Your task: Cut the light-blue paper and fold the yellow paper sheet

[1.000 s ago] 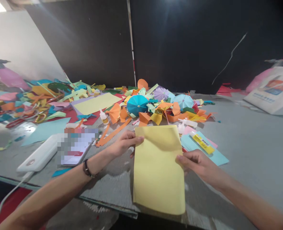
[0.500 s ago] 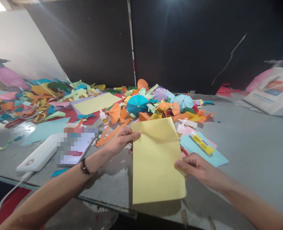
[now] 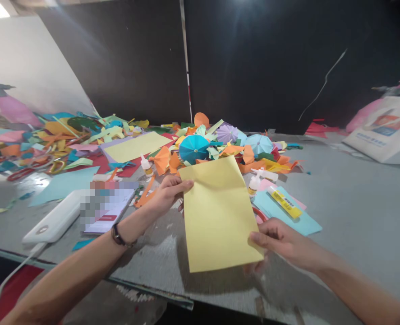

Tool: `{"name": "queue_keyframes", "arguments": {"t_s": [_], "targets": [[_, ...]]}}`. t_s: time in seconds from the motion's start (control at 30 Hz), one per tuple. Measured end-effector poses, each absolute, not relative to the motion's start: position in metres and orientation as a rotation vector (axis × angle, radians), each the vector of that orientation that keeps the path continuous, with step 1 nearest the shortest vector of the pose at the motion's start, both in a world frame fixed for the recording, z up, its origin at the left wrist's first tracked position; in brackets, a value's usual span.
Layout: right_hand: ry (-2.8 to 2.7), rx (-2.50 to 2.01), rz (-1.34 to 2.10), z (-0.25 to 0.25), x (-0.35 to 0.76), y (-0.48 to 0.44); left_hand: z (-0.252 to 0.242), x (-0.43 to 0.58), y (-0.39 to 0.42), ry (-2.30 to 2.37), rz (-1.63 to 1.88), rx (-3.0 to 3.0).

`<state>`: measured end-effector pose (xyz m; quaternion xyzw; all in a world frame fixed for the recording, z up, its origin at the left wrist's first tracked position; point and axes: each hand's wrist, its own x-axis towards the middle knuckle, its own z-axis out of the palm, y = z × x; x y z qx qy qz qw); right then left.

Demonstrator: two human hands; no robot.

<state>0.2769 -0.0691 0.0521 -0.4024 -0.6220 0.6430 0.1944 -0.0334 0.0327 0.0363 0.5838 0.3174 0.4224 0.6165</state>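
Observation:
I hold a yellow sheet of paper just above the grey table. My left hand pinches the sheet's upper left corner, with a dark watch on that wrist. My right hand pinches its lower right corner, thumb on top. The sheet is tilted slightly, its far edge reaching the pile of folded paper umbrellas.
Coloured paper scraps cover the far left. A phone and a white power bank lie at the left. Small glue bottles and a yellow glue stick on light blue paper sit beside the sheet. A white bag stands at the right.
Both hands have carried the yellow sheet away from me, off the near table edge and toward the umbrella pile, turning it a little.

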Motion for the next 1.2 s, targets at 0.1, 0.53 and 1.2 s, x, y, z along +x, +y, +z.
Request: {"name": "queue_keyframes", "arguments": {"t_s": [0.1, 0.53, 1.2], "targets": [[-1.62, -1.093, 1.91, 0.05, 0.277, -0.07, 0.037, -0.035, 0.034, 0.749, 1.0, 1.32], [-1.694, -1.132, 1.665, 0.061, 0.276, -0.067, 0.031, -0.029, 0.029, 0.765, 0.82, 1.337], [-1.085, -1.357, 1.373, 0.039, 0.27, -0.068, 0.031, -0.008, -0.007, 0.518, 0.482, 1.368]]}}
